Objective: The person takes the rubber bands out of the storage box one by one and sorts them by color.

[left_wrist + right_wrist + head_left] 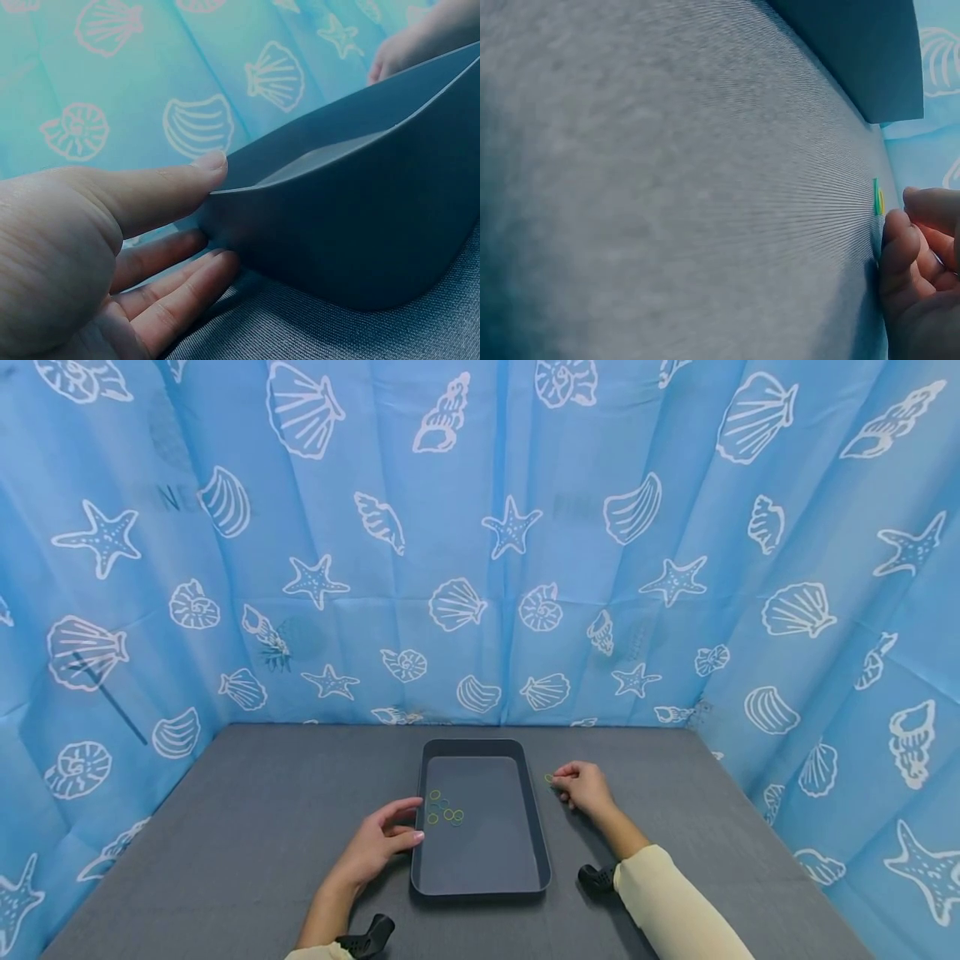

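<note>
A dark grey shallow tray (483, 860) lies on the cloth-covered table. My left hand (378, 839) is at its left side, thumb and fingers fairly straight. In the left wrist view, the thumb (176, 191) rests at the rim, with the other fingers low against the outer wall. Right of the tray, my right hand (587, 789) pinches a thin yellow rubber band (548, 778) at its fingertips. A green band (876, 196) shows close beside it in the right wrist view. Several thin yellow and bluish bands (448, 815) lie in the tray's left part.
Grey cloth (285, 827) covers the table around the tray. A blue curtain (480, 552) with white shells and starfish hangs behind and along the sides. Black wrist devices (596, 878) sit at both cuffs.
</note>
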A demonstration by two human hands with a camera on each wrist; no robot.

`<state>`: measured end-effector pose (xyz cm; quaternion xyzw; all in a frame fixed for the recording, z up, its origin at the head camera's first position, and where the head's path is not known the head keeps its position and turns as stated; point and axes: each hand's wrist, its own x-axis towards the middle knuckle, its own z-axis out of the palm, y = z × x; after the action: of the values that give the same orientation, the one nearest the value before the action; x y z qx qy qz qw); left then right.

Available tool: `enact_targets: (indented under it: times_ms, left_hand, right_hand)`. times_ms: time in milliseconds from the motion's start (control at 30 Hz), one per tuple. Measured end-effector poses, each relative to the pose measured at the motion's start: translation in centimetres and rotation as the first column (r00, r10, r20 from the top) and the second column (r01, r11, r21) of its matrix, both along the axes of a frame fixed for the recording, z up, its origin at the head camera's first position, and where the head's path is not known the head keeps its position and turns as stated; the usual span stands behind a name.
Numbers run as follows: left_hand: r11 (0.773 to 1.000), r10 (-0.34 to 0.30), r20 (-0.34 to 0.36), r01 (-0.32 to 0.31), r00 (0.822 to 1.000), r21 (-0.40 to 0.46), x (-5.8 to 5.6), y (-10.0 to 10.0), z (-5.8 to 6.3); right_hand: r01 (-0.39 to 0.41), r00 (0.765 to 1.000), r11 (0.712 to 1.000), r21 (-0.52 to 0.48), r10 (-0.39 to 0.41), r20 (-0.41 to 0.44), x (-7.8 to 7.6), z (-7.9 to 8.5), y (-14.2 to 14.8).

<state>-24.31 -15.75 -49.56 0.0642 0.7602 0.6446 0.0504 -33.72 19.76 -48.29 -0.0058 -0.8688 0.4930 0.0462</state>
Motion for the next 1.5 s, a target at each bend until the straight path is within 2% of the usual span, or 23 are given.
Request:
enact_targets:
  times_ms: [233,800,1133,1233,1500]
  left_hand:
    - [1.0,-0.006,0.005,0.006,1.0,0.002,0.0,-0.1,-0.1]
    - [1.0,-0.004,0.003,0.004,1.0,0.0,0.0,0.0,0.0]
    - [1.0,-0.003,0.003,0.003,1.0,-0.002,0.0,0.1,0.0]
    - [1.0,-0.006,0.006,0.006,1.0,-0.001,0.0,0.1,0.0]
    - [1.0,-0.011,0.005,0.011,1.0,0.004,-0.1,0.0,-0.1]
  right_hand:
    - [0.02,1.0,1.0,0.009,-0.02,-0.007,-0.3,0.5,-0.4]
    - [0.067,0.997,0.997,-0.027,-0.069,-0.044,-1.5,3.3,-3.4]
    - [0.06,0.998,0.997,-0.037,-0.061,-0.014,-2.0,4.9,-5.2]
    - [0.039,0.999,0.999,-0.019,-0.039,-0.021,-2.1,5.0,-5.9]
    - [-0.081,0.995,0.993,0.085,0.086,-0.047,-2.2,5.4,-7.6]
